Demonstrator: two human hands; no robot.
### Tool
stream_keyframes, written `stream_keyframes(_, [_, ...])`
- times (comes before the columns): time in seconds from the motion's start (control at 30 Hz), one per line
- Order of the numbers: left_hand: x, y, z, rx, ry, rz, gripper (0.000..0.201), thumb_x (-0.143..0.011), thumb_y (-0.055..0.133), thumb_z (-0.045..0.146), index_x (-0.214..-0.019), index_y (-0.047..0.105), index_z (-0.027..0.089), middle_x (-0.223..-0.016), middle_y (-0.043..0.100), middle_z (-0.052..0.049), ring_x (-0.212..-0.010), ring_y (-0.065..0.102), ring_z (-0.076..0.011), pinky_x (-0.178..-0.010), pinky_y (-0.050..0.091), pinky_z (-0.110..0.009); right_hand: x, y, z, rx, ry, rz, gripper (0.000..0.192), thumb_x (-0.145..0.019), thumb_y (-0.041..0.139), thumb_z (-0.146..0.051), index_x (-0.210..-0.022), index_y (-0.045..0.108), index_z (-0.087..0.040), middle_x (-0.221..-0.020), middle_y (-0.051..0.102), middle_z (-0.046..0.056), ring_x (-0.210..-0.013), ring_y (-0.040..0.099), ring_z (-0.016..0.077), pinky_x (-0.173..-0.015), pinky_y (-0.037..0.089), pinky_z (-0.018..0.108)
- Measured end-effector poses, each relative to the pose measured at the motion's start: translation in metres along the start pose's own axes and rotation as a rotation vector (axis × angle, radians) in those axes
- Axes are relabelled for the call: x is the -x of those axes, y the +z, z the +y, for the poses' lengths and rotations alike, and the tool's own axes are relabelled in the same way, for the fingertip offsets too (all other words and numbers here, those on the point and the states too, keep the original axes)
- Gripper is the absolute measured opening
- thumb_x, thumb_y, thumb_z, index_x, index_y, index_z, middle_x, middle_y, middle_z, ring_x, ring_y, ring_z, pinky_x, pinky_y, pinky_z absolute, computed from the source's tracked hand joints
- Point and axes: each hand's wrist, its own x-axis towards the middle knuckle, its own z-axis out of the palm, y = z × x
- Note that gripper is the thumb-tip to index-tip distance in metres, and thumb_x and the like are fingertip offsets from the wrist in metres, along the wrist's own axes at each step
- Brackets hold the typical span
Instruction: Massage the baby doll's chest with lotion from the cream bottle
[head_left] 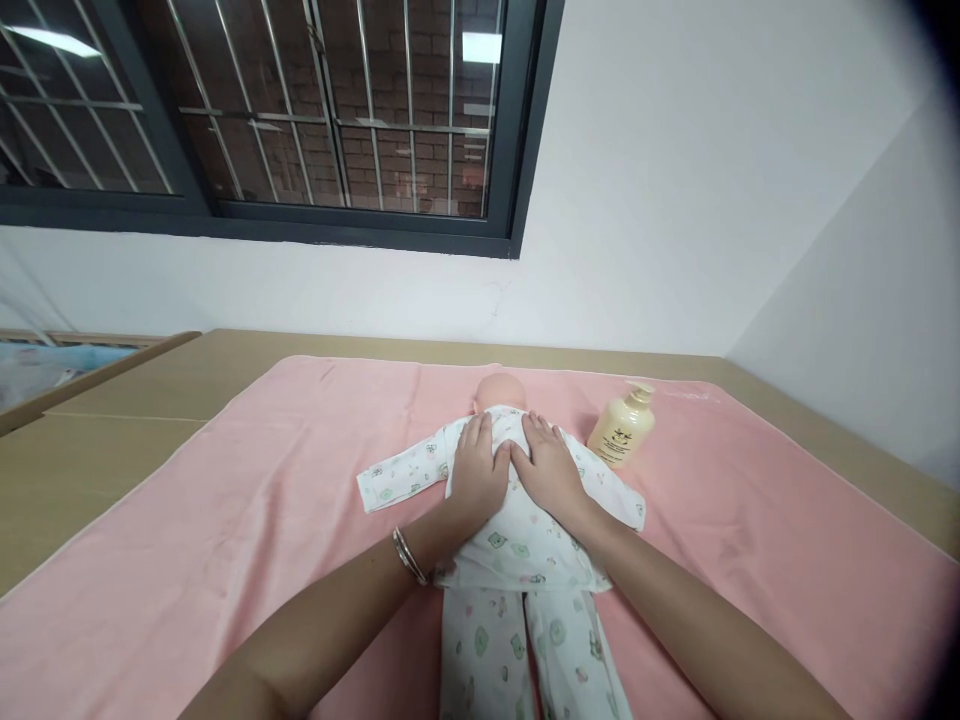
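Doll (517, 550) flat on pink sheet (315, 480). Left hand (478, 468), right hand (553, 470) spread flat on upper torso, nothing grasped. Likely light, firm body; loose clothes may slide. Best hold: torso sides, below arms.

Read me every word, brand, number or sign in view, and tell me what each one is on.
Nothing can be read with certainty.
Pump bottle: dark emblem and lines of print on the front, too small and blurred to read.
White top and trousers: small printed motifs, no legible words.
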Motion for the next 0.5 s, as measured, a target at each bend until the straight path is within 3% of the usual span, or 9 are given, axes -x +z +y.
stream_keyframes(0.13, [0.003, 0.002, 0.001, -0.108, 0.064, -0.047, 0.047, -0.094, 0.031, 0.030, -0.133, 0.046, 0.007, -0.142, 0.043, -0.019, -0.136, 0.033, -0.0306, -0.113, 0.025, -0.051, -0.002, 0.000, 0.002, 0.002, 0.027, -0.028, 0.058, -0.095, 0.032, -0.037, -0.142, 0.033, -0.004, -0.147, 0.034, 0.019, -0.139, 0.026, 0.0278, -0.114, 0.018, 0.047])
stream_keyframes(0.27, [0.005, 0.000, 0.002, -0.148, 0.079, -0.020, 0.044, -0.093, 0.033, 0.029, -0.129, 0.050, 0.010, -0.140, 0.047, -0.017, -0.133, 0.037, -0.0299, -0.112, 0.027, -0.049, 0.002, -0.002, -0.003, 0.033, 0.012, -0.038, 0.057, -0.096, 0.028, -0.037, -0.142, 0.033, -0.003, -0.147, 0.034, 0.019, -0.139, 0.026, 0.0285, -0.113, 0.019, 0.047])
stream_keyframes(0.5, [-0.027, -0.005, -0.019, -0.116, -0.020, -0.091, 0.038, -0.089, 0.039, 0.025, -0.120, 0.057, 0.014, -0.126, 0.059, -0.013, -0.120, 0.051, -0.0259, -0.106, 0.035, -0.045, 0.027, -0.004, -0.023, 0.062, -0.059, -0.048, 0.062, -0.095, 0.033, -0.045, -0.144, 0.032, -0.007, -0.152, 0.023, 0.017, -0.142, 0.016, 0.0316, -0.113, 0.023, 0.048])
